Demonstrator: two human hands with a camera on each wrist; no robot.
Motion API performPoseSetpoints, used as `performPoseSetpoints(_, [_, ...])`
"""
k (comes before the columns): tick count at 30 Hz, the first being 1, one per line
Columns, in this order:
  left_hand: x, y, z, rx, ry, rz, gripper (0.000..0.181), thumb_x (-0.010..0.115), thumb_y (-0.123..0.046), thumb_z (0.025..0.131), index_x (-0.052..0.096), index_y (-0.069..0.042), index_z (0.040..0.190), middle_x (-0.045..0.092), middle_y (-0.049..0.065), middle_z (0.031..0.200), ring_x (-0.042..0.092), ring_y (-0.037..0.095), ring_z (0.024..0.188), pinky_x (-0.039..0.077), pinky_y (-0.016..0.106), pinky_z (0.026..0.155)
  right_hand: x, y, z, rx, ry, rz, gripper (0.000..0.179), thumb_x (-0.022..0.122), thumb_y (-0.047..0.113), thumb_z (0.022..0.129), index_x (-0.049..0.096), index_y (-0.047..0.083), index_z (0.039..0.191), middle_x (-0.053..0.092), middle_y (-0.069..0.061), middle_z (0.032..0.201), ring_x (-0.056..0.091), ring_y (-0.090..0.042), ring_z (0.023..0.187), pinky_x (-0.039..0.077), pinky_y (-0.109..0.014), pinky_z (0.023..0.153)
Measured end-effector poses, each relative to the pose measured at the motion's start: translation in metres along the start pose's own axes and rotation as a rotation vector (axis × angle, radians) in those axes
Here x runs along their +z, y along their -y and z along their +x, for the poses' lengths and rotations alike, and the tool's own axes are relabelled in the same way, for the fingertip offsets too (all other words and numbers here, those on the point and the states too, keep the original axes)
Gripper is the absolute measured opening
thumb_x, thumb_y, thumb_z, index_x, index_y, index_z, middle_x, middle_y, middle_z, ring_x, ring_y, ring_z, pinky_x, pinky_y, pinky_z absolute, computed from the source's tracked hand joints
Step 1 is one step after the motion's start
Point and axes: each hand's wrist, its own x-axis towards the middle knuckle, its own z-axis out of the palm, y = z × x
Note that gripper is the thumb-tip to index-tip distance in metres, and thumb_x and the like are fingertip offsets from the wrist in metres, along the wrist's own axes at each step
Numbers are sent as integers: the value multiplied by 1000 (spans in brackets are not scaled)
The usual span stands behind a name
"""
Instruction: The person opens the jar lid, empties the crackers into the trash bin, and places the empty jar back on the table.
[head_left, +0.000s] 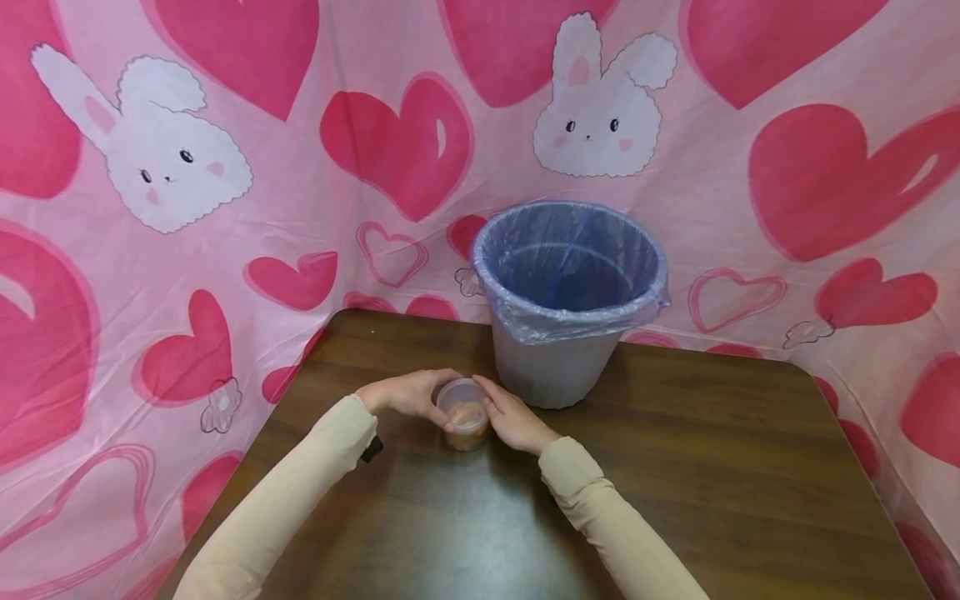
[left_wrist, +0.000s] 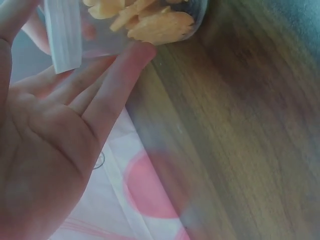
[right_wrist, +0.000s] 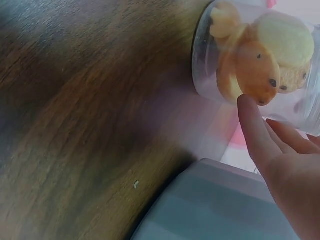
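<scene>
A clear plastic jar (head_left: 467,429) with pale orange, cookie-like pieces inside stands on the table between both hands. Its translucent ribbed lid (left_wrist: 63,35) shows in the left wrist view. My left hand (head_left: 411,394) grips the jar from the left, thumb at the near side and fingers reaching round the far side. On the other side, my right hand (head_left: 517,419) holds the jar along its right wall. The right wrist view has a fingertip (right_wrist: 245,102) against the clear wall, beside pieces (right_wrist: 257,70) with small dark spots.
A pale bin (head_left: 551,367) lined with a bluish bag (head_left: 570,321) stands close behind the right hand. Brown wood-grain table (head_left: 720,467) extends to the right and toward the front. A pink curtain (head_left: 420,50) with hearts and rabbits hangs along the back and sides.
</scene>
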Motion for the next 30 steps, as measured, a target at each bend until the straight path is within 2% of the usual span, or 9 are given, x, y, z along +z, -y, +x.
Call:
performPoseSetpoints(8, [10,1,8,9,11,-4,81,76,-44,65,38,-16,130,51,3,121,49,17,107,41,35,92,-6,-2,-4,6,7,20,43,36,8,94,35,8,137,43,-10,136,39,-24,125,29,-41,103])
performPoseSetpoints(16, [21,-2,13,26,40,-32,81,74,-45,67,36,-9,130,51,8,119,50,21,107,41,34,90,-11,-5,-8,21,9,29,42,36,6,93,40,13,134,47,-7,133,44,-23,121,32,-41,101])
performPoseSetpoints(22, [27,-4,14,28,31,-8,81,72,-50,67,35,-11,129,53,5,115,52,16,102,42,30,86,-14,-5,-11,30,-12,37,39,38,7,93,44,14,130,50,-7,129,46,-23,118,34,-42,99])
performPoseSetpoints(30, [32,-9,16,79,29,-17,79,71,-47,70,34,-8,129,53,8,115,53,20,103,43,30,85,-19,-9,-16,38,-9,12,39,39,6,92,45,13,130,50,-7,129,46,-23,118,34,-41,99])
